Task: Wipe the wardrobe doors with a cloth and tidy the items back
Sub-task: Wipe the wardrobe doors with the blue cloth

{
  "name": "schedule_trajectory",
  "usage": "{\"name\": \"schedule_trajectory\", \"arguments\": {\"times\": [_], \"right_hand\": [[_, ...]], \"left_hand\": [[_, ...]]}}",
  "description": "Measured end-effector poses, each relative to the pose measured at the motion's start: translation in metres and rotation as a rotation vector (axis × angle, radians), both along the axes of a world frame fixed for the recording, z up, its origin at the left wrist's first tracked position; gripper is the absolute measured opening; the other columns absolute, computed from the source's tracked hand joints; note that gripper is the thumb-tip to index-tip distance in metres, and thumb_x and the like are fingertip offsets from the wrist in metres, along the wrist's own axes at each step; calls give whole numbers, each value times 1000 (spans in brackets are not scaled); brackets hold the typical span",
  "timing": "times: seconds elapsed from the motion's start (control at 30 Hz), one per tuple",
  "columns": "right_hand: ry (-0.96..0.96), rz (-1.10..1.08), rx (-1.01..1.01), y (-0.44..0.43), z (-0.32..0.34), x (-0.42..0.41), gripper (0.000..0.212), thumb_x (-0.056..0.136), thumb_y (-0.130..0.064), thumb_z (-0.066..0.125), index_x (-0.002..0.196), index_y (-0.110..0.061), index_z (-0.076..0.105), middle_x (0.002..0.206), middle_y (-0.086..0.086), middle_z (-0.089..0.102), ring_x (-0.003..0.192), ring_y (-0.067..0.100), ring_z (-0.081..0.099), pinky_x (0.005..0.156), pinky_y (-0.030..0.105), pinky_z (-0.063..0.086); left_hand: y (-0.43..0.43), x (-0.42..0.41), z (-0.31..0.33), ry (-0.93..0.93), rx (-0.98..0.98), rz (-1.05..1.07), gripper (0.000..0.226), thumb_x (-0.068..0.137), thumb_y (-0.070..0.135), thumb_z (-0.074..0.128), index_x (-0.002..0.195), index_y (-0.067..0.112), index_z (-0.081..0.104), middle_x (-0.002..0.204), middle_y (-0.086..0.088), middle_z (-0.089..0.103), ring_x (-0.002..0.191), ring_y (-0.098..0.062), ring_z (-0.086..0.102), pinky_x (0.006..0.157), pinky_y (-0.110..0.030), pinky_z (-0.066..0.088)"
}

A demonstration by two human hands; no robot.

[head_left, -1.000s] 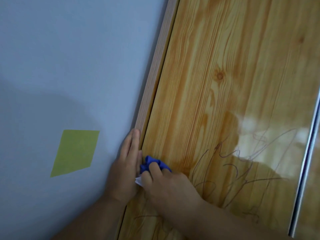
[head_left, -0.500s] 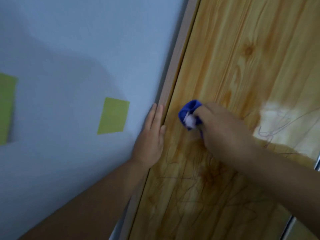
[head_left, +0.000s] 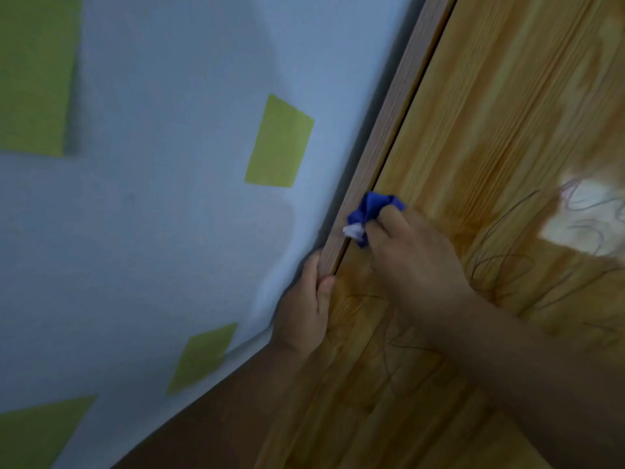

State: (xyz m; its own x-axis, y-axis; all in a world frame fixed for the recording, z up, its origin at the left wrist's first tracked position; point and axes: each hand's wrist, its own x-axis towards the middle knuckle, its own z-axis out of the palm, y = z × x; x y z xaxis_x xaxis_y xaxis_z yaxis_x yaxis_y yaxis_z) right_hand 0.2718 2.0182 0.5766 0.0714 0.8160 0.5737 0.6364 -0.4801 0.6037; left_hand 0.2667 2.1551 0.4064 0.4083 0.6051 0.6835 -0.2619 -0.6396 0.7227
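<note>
**While pen marks cover the door, the cloth works its left edge**

Although the wiping is plainly under way, little of the job looks finished from here. The right hand is bunched around a crumpled blue cloth, with a scrap of white showing at its lower end. It presses the cloth against the wardrobe door right where the glossy pine-patterned panel meets the edge strip. The left hand sits just below, its thumb on the front of that strip and its fingers wrapped behind it on the wall side, apparently steadying the person. The two hands are close together but not touching.

Thin dark scribbles loop across the panel to the right of and below the cloth, some running through a bright patch of glare. I judge the marked area as yet uncleaned, so most of the wiping lies ahead. Blur makes it hard to tell whether the stretch near the strip is already clean.

The pale wall beside the wardrobe carries several green patches. No items to tidy back are in view, so that part cannot be judged.
</note>
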Motion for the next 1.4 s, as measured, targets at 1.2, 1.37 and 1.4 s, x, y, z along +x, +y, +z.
{"name": "schedule_trajectory", "arguments": {"times": [1.2,1.37,1.4], "right_hand": [[62,100,-121,-46,-94,4,31,79,-11,47,91,-11,76,79,5,59,69,25,60,57,35,52],[58,99,-164,-52,-80,2,24,66,-7,81,88,-11,75,80,5,61,70,24,61,57,35,53],[61,79,-154,-55,-69,3,31,63,-8,84,93,-10,75,83,6,61,72,25,62,57,36,53]], "left_hand": [[-7,-18,21,40,323,193,60,109,22,44,165,11,24,166,-9,36,143,-22,51,105,-29,54],[-10,-24,28,27,408,204,62,106,10,51,164,9,27,171,-15,23,156,-24,30,123,-29,36],[-10,-25,30,18,447,209,61,106,12,50,163,9,29,171,-17,21,158,-26,26,126,-30,30]]}}
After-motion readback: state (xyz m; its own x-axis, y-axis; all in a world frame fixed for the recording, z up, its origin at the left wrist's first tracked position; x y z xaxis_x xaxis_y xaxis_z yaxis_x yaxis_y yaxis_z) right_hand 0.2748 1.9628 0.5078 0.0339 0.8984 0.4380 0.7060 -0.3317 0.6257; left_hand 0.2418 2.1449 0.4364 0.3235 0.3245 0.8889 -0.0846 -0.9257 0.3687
